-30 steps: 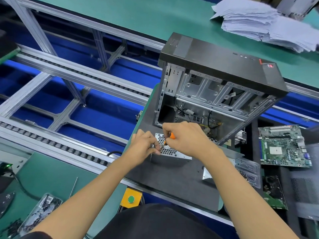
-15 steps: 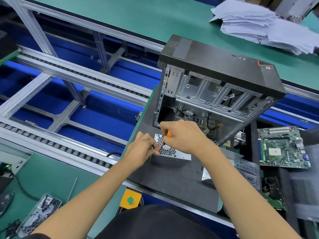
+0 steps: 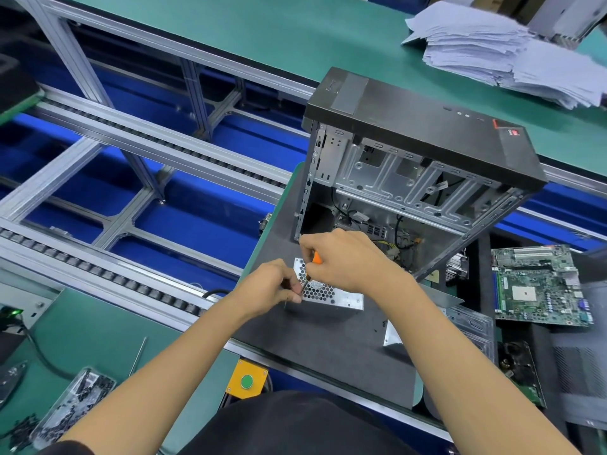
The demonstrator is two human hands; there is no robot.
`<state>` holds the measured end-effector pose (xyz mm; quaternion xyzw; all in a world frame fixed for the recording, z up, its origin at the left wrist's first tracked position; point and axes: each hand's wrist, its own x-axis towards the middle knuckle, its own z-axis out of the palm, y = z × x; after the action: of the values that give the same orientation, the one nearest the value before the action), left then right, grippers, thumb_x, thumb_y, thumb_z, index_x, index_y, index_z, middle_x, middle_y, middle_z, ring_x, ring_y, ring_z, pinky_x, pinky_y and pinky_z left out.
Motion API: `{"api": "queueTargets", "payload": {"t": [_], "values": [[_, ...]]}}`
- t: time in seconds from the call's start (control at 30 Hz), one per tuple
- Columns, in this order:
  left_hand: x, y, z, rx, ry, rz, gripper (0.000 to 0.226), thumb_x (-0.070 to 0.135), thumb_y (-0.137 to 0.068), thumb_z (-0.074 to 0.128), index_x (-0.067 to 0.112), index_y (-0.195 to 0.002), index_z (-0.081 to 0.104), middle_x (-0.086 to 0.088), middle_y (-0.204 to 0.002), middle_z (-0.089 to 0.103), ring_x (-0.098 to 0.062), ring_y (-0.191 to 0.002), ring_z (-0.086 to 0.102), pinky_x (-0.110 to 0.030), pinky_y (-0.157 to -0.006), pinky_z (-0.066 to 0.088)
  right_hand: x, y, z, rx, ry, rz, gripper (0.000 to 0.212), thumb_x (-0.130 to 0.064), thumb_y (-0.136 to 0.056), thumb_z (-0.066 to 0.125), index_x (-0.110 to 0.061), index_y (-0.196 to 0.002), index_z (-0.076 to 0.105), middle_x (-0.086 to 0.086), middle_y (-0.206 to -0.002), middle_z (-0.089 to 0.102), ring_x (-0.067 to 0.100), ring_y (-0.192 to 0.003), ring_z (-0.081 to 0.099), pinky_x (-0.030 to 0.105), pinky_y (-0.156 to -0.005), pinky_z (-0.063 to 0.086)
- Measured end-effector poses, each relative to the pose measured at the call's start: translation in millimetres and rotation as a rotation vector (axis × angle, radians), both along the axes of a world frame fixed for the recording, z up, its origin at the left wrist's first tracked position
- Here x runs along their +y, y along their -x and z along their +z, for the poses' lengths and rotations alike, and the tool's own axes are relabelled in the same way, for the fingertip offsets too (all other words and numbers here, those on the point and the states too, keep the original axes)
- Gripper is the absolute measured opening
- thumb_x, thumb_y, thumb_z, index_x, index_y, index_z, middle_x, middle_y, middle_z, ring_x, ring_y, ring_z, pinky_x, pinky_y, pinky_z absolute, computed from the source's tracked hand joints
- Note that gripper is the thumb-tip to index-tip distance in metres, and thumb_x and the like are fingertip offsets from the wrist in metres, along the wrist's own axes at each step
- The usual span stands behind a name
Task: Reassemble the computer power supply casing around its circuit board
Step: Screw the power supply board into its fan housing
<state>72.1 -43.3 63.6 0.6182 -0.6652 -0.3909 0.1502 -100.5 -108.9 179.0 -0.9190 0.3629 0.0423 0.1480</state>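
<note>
The PSU [image 3: 328, 295] sat on the dark mat [image 3: 328, 349] near its left edge, just in front of the open tower [image 3: 410, 165]. The left hand [image 3: 269, 289] pinched at the casing's left corner, perhaps steadying a screw; the right hand [image 3: 348, 257] gripped an orange screwdriver [image 3: 316, 257] whose tip met the perforated grille. The box looked like stiff, thin sheet metal, fairly heavy and sharp-edged; it was probably best held by its solid side walls, not the grille.

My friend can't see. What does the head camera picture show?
Two hands work on a silver power supply box lying on a dark mat: the right hand holds an orange-handled screwdriver, the left hand pinches beside its tip. An open computer case stands behind.
</note>
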Motion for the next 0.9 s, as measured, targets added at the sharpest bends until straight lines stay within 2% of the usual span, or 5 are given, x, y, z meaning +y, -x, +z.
{"api": "queueTargets", "payload": {"t": [0.17, 0.33, 0.57, 0.77, 0.9], "values": [[0.1, 3.4, -3.9, 0.008, 0.061, 0.048, 0.019, 0.026, -0.084, 0.082, 0.032, -0.081, 0.065, 0.008, -0.092, 0.054, -0.008, -0.088, 0.056, -0.027, -0.084, 0.048, -2.7, -2.6, -0.2, -0.013, -0.01, -0.02, 0.006, -0.032, -0.08, 0.053, -0.032, -0.079, 0.048, -0.014, -0.06, 0.048, 0.013, -0.064, 0.05, 0.03, -0.054, 0.03], [7.4, 3.0, -9.3, 0.041, 0.122, 0.07, 0.019, 0.022, -0.085, 0.08, 0.03, -0.081, 0.063, 0.008, -0.089, 0.056, -0.007, -0.082, 0.056, -0.025, -0.077, 0.048, -6.4, -6.1, -1.4, -0.055, -0.075, -0.048, 0.008, -0.032, -0.08, 0.055, -0.03, -0.077, 0.047, -0.01, -0.057, 0.047, 0.005, -0.057, 0.047, 0.028, -0.05, 0.03], [2.9, 4.9, -11.2, -0.007, 0.114, 0.056, 0.016, 0.025, -0.086, 0.08, 0.028, -0.084, 0.064, 0.01, -0.09, 0.051, -0.007, -0.083, 0.054, -0.025, -0.079, 0.049, -4.4, -5.3, -0.9, 0.005, 0.044, 0.03, 0.009, -0.037, -0.077, 0.053, -0.03, -0.081, 0.048, -0.012, -0.06, 0.051, 0.009, -0.06, 0.05, 0.028, -0.051, 0.027], [5.4, 3.6, -13.8, 0.035, 0.124, 0.084, 0.018, 0.024, -0.084, 0.082, 0.028, -0.083, 0.065, 0.008, -0.09, 0.052, -0.007, -0.081, 0.056, -0.025, -0.077, 0.05, -7.5, -7.2, 6.3, 0.008, -0.026, 0.115, 0.025, -0.023, -0.078, 0.056, -0.031, -0.094, 0.039, -0.008, -0.092, 0.047, 0.014, -0.066, 0.052, 0.031, -0.05, 0.03], [4.9, -1.9, -12.5, 0.119, 0.062, 0.095, 0.023, 0.015, -0.081, 0.085, 0.027, -0.086, 0.067, 0.001, -0.096, 0.056, -0.014, -0.087, 0.063, -0.031, -0.084, 0.055, -6.4, -10.0, 6.2, -0.033, -0.039, 0.173, 0.022, -0.022, -0.08, 0.058, -0.029, -0.089, 0.04, -0.009, -0.086, 0.05, 0.015, -0.072, 0.051, 0.03, -0.051, 0.028]]}}
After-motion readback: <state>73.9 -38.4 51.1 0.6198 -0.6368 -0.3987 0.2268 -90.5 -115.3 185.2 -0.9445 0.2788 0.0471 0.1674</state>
